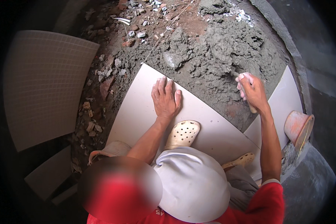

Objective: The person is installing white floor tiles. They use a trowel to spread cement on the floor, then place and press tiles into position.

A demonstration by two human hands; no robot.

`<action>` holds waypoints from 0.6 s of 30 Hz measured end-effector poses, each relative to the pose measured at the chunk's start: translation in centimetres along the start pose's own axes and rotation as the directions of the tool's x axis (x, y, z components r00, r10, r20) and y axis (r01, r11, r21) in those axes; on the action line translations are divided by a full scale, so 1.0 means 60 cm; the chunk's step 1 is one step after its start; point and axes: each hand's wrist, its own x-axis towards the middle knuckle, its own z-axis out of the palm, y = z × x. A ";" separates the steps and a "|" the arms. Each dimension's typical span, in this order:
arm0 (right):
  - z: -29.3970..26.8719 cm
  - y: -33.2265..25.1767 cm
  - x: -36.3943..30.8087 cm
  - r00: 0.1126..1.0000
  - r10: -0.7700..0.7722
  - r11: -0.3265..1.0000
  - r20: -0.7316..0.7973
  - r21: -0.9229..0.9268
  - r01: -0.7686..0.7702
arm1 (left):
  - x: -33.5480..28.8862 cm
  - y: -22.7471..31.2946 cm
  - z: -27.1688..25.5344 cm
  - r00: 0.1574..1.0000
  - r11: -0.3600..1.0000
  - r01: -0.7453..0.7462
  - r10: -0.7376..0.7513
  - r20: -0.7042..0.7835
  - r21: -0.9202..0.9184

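Note:
My left hand (165,98) lies flat on a large white floor tile (127,112), its fingers spread near the tile's far edge. In my right hand (251,89) is a trowel, gripped by its light wooden handle (253,109), which pokes out below the fist. Its blade reaches away from me into wet grey mortar (198,74), so smeared and covered that its outline is hard to make out. The rough mortar spreads beyond the tile's far right edge. My cream clog (184,131) rests on the tile between my arms.
A taut string (164,33) runs from the tile's far corner over rubble (108,71). A tile with a gridded back (44,86) stands at left. One mortar-stained bucket (295,127) tilts at right; another (115,148) is by my left forearm. A laid tile (287,93) borders the mortar.

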 end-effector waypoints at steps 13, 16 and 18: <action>0.276 -0.099 0.207 0.918 -0.309 -0.305 0.249 0.888 -0.344 | -0.003 -0.001 0.001 1.000 1.000 0.010 -0.011 0.016 0.018; 0.223 -0.075 0.172 0.945 -0.284 0.021 0.163 0.986 -0.164 | -0.003 -0.003 0.001 0.999 0.999 0.026 -0.026 0.018 0.023; 0.157 -0.061 0.132 0.963 -0.221 0.305 0.157 0.949 -0.085 | -0.003 -0.002 0.002 0.999 1.000 0.029 -0.029 0.026 0.012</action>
